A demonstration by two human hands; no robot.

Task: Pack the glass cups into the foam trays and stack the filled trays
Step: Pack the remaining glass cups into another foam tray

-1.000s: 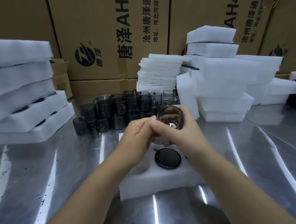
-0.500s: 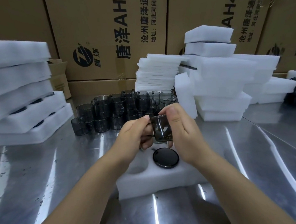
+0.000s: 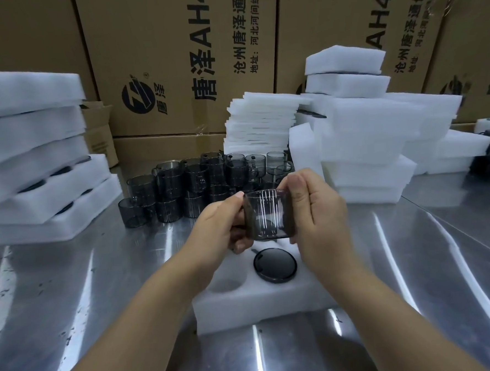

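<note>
- the glass cup (image 3: 268,214), dark and see-through, was held upright in the air just above the foam tray (image 3: 262,299), between both hands.
- the left hand (image 3: 220,229) gripped its handle side, and the right hand (image 3: 317,209) was closed around its other wall.
- one pocket already held a dark round piece (image 3: 275,265); the pocket (image 3: 225,285) beside it was empty.
- the step seemed to be the placing; next the cup probably had to go down straight into a free pocket.

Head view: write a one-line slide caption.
Both hands, left and right, hold a smoky glass cup above a foam tray on the steel table.
</note>
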